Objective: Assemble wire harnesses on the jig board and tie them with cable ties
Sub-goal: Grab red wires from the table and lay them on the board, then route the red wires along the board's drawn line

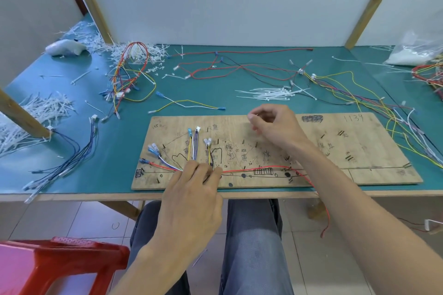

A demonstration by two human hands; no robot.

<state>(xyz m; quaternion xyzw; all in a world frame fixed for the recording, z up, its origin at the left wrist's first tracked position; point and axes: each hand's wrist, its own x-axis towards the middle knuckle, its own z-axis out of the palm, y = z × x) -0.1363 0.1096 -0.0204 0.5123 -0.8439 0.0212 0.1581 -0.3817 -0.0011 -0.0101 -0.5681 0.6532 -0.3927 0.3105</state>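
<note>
Left hand (191, 189) is pinching the wire bundle (193, 151) right where the branches meet, low on the jig board (359, 146) near its front edge. Right hand (275, 127) hovers curled above the board, and honestly I can't tell if there's a tie in it or nothing. My worry: loosen that left pinch and the branches spring out of their layout. The red wire (263, 168) hanging off the table edge could also drag the whole run sideways if my arm snags it. Counts: one board, two hands, roughly four branches fanning out, one red wire heading right, one loose pile of cable ties (271, 94) behind the board.
</note>
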